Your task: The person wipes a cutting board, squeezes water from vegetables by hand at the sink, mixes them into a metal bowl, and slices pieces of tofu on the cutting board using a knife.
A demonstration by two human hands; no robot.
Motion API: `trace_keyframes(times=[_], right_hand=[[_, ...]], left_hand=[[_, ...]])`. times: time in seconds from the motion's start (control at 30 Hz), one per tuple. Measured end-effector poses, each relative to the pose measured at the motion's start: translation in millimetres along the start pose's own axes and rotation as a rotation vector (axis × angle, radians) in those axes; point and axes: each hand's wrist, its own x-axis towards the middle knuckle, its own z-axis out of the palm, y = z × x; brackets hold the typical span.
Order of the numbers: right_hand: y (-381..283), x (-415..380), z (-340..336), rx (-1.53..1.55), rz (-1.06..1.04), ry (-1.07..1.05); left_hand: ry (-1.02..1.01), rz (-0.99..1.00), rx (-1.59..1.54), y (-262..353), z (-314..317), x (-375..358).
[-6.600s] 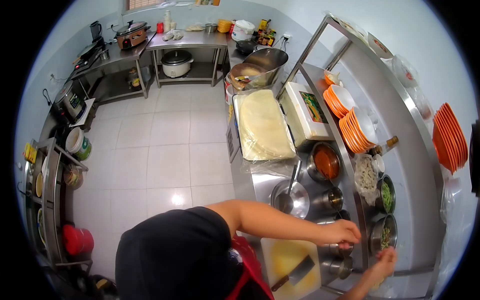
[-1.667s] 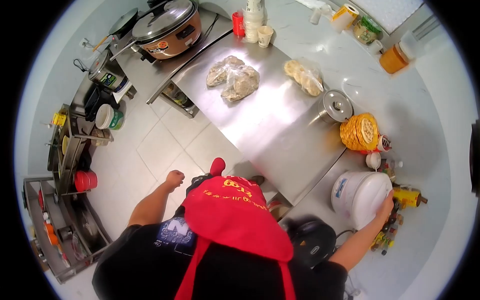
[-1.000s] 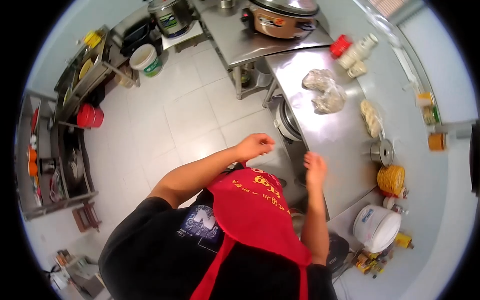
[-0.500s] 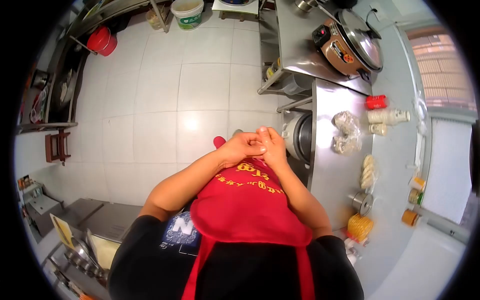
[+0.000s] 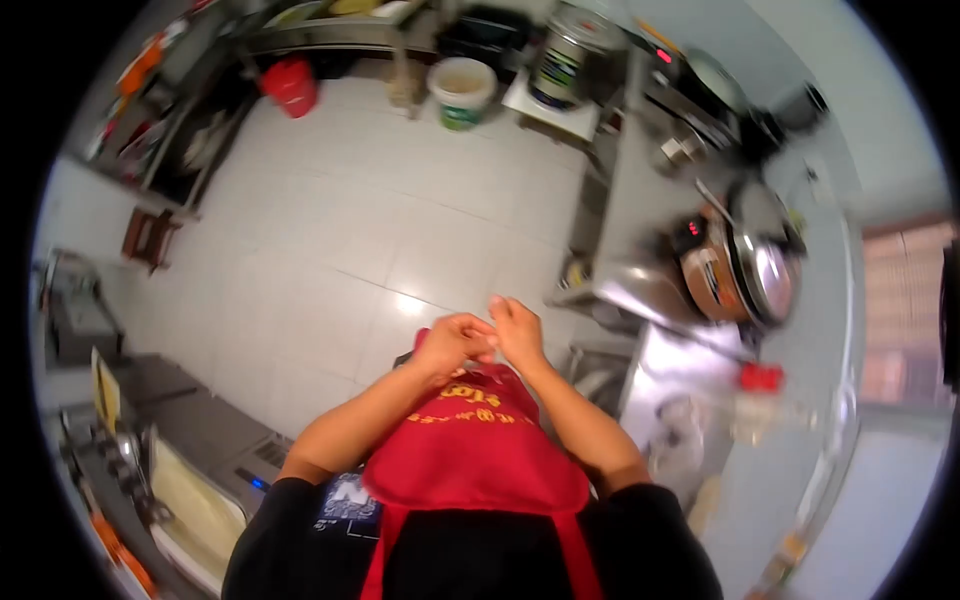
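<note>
Both hands are held together in front of the red apron (image 5: pixel 470 460), above its yellow lettering. My left hand (image 5: pixel 455 345) has its fingers bent and drawn together, touching the fingers of my right hand (image 5: pixel 517 335). On the right hand the fingers are curled and partly hidden. Whether anything small lies between the fingers is too blurred to tell. Past the hands is the white tiled floor (image 5: pixel 350 220).
A brown cooker (image 5: pixel 712 280) with a metal lid stands on the steel counter (image 5: pixel 690 360) at right. Ahead are a white bucket (image 5: pixel 462 88), a red bucket (image 5: pixel 290 87) and a large pot (image 5: pixel 560 65) on a low stand. A steel unit (image 5: pixel 200 410) is at lower left.
The view has turned and tilted up, so the cooker and buckets sit lower and further right. The hands remain together, with the fingers shifted slightly against each other.
</note>
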Motion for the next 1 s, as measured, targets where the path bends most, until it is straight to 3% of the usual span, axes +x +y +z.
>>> trace_keyframes(times=[0.2,0.27,0.3,0.43,0.47,0.53,0.57,0.63,0.73,0.77,0.87,0.93,1.0], right_hand=[[15.4,64.3,21.3,0.095,0.034,-0.089],[52.5,83.4,39.8,0.134,0.090,-0.127],[59.7,94.2,45.2,0.102,0.104,-0.178],[93.0,151.2,69.1,0.054,0.211,-0.237],[93.7,164.3,74.9,0.070,0.225,-0.217],[89.0,198.9,83.6,-0.077,0.234,-0.219],[87.7,213.0,87.2,-0.078,0.228,-0.207],[71.1,256.2,97.1,-0.297,0.263,-0.213],[33.6,302.9,124.5,-0.206,0.185,-0.059],[7.3,322.6,133.1,-0.204,0.186,-0.043],[-67.5,331.1,139.8,-0.184,0.158,0.017],[-79.3,364.5,148.5,-0.274,0.044,0.017],[-105.2,372.7,157.5,-0.176,0.128,-0.033]], left_hand=[[0.172,0.247,-0.323,60.0,-44.5,30.6],[0.277,0.555,-0.329,110.3,-79.4,33.4],[0.289,0.577,-0.335,135.8,-99.3,33.7],[0.531,1.075,-0.226,250.1,-161.1,25.1],[0.563,1.201,-0.219,278.4,-176.1,21.7],[0.595,1.637,-0.133,334.8,-205.3,26.6],[0.584,1.647,-0.139,362.8,-218.5,32.5],[0.582,2.065,-0.126,421.9,-244.8,53.6],[0.866,2.327,0.155,528.4,-304.9,140.6],[0.903,2.239,0.310,571.8,-340.1,196.8],[0.672,0.852,0.552,643.0,-451.1,355.9],[0.839,1.152,0.945,635.1,-446.6,345.1],[0.564,1.193,0.761,595.8,-463.1,372.7]])
